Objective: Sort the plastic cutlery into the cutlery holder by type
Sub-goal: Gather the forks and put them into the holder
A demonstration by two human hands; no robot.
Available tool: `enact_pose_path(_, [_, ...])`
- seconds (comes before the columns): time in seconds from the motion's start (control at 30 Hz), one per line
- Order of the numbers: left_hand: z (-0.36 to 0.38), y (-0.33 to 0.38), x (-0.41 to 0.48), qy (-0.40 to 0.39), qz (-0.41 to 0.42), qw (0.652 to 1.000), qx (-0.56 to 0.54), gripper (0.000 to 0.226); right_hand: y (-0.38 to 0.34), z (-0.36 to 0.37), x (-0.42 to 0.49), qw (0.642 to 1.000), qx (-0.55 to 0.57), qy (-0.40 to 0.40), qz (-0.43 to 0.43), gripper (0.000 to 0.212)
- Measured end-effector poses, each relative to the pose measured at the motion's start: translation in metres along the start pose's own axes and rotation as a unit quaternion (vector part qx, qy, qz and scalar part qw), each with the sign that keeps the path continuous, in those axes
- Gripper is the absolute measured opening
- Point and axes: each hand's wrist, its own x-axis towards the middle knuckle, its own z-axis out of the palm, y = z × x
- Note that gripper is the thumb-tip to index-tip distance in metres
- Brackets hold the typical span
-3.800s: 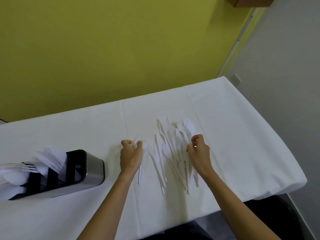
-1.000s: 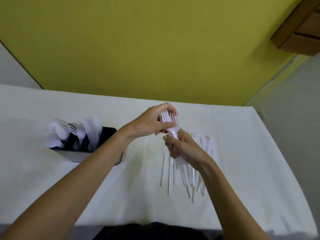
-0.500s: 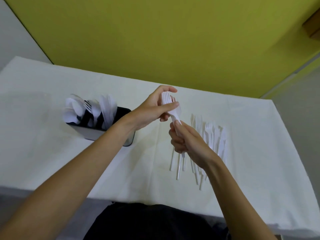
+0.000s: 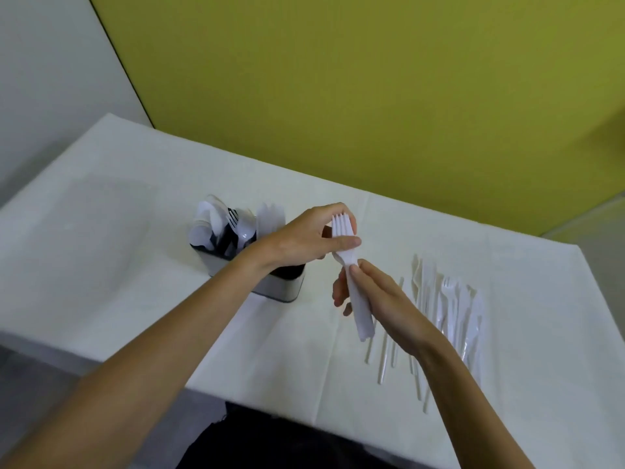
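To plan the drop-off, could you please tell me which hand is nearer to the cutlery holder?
Left. The left hand, pinching the forks by their tines, hovers just right of the cutlery holder; the right hand, gripping their handles, is farther right.

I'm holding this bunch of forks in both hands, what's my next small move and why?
Probably carry the fork bundle left to the cutlery holder, where a fork already stands. Your left hand pinches the tines, your right hand grips the handles, so the stack looks aligned.

White tablecloth [image 4: 135, 299] over the table, yellow-green wall [image 4: 372, 96] behind, grey wall [image 4: 50, 79] at left
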Motion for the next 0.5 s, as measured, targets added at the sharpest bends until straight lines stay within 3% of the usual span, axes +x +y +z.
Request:
enact_pose_path(0.1, [-0.015, 0.004, -0.010, 0.004, 0.030, 0.999, 0.034, 0.012, -0.009, 0.004, 0.014, 0.991, -0.130, 0.006, -0.033, 0.025])
enact_pose_path(0.23, [-0.042, 0.002, -0.021, 0.063, 0.051, 0.996, 0.022, 0.022, -0.027, 0.020, 0.034, 0.979, -0.176, 0.019, -0.098, 0.030])
enact_pose_path(0.37, [-0.081, 0.003, -0.037, 0.171, 0.075, 0.982, -0.006, 0.031, -0.045, 0.047, 0.059, 0.979, -0.122, 0.092, -0.132, 0.033])
enact_pose_path(0.5, [-0.122, -0.013, -0.059, 0.345, 0.068, 0.936, -0.028, 0.015, -0.057, 0.078, 0.082, 0.971, -0.034, 0.193, -0.138, 0.027])
